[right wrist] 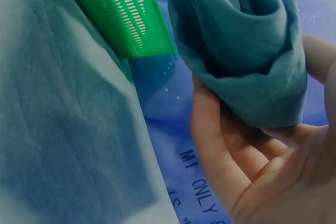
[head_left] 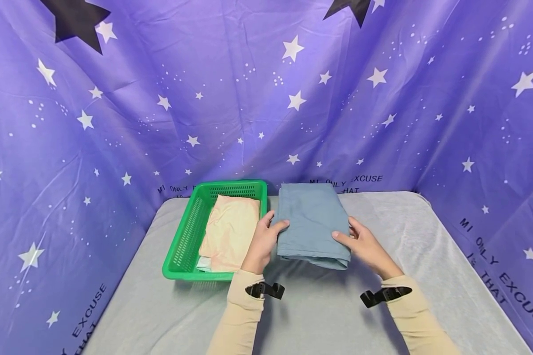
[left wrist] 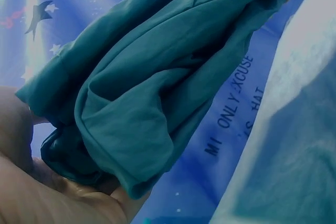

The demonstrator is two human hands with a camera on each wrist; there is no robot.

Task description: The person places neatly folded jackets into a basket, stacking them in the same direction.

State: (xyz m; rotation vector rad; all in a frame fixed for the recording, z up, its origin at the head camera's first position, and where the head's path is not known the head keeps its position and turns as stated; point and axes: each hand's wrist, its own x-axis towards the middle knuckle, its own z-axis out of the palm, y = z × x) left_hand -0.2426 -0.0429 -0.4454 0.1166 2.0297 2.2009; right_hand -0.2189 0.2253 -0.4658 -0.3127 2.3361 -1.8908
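Note:
Both hands hold up a folded blue-grey cloth (head_left: 312, 224), one at each side edge. On its left edge, my left hand (head_left: 263, 241) grips with the thumb on top and the fingers underneath. My right hand (head_left: 367, 246) pinches the right edge the same way. From below, the left wrist view shows the loose inner layers of the cloth (left wrist: 142, 93) hanging in folds. In the right wrist view the rolled edge of the cloth (right wrist: 252, 77) sits between thumb and fingers. What the folded cloth is when spread out, I cannot tell.
A green plastic basket (head_left: 177, 251) stands left of the cloth, with folded pale peach fabric (head_left: 232, 231) inside and a bit of light blue fabric (head_left: 204, 264) under it. A grey covering (head_left: 320, 315) spreads over the table. Purple star-printed curtain (head_left: 244, 98) surrounds it behind and at the sides.

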